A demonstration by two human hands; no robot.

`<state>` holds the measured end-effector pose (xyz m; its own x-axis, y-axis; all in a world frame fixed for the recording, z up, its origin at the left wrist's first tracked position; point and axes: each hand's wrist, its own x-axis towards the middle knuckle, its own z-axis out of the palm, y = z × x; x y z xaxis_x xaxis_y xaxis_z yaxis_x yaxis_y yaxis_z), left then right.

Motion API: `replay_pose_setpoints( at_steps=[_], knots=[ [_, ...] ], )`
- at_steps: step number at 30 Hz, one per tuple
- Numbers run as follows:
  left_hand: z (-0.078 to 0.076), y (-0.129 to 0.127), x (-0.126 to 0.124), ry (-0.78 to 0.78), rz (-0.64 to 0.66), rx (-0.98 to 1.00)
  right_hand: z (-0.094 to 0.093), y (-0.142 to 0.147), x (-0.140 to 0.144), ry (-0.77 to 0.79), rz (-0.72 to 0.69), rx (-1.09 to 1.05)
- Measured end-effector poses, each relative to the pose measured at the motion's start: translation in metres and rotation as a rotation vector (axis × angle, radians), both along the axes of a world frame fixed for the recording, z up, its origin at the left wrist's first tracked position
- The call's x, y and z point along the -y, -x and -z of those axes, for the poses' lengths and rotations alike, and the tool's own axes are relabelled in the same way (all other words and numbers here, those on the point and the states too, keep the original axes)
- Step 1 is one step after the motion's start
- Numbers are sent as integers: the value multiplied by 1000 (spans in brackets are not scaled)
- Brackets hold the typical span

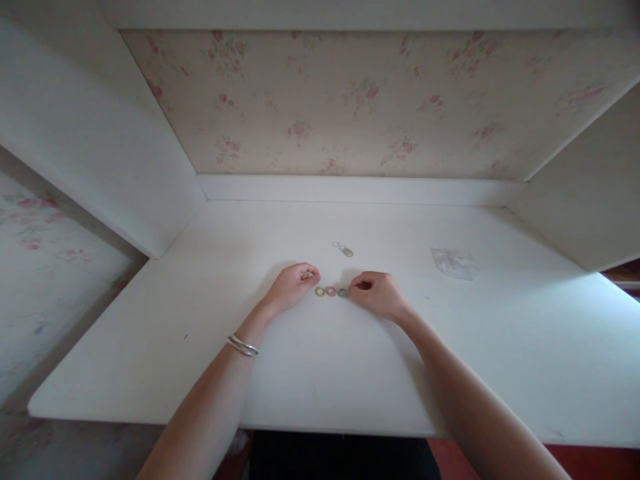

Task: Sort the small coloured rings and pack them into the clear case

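Observation:
Three small rings [331, 291] lie in a short row on the white desk [320, 373] between my hands. My right hand [376, 293] rests curled on the desk, its fingertips touching the grey ring [343, 293] at the row's right end. My left hand [295, 283] sits loosely curled just left of the row, apart from the rings, with nothing visible in it. Silver bangles [243, 345] circle my left wrist. Farther back lies a small cluster of linked rings [343, 249].
A small clear plastic bag [454, 262] lies flat on the desk at the right. White side panels [100, 147] and a floral back wall [360, 100] enclose the desk. The front edge runs just above my lap.

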<state>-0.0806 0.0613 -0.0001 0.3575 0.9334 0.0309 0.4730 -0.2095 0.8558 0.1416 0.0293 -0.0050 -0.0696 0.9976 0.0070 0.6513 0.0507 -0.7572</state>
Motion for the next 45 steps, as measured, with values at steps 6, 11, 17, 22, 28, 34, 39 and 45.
replay_pose_setpoints(
  at_steps=[6,11,17,22,28,34,39,45],
  knots=[
    [0,-2,0,22,-19,10,-1,5,-4,-77,-64,97],
    [3,-2,-1,29,-30,-22,-1,5,-5,-83,-81,104],
    [3,-2,-1,34,-18,-6,0,2,-5,-124,-60,77],
    [4,-2,0,22,-19,-14,-1,-2,0,-193,-156,14],
    [3,-2,0,26,-21,-9,1,-4,11,-258,-305,9],
    [3,-3,1,18,-26,-19,5,3,13,-298,-252,139],
    [3,-3,0,2,-21,-31,5,3,14,-319,-269,206],
    [1,-3,1,17,-19,-28,6,3,15,-325,-285,200]
  ],
)
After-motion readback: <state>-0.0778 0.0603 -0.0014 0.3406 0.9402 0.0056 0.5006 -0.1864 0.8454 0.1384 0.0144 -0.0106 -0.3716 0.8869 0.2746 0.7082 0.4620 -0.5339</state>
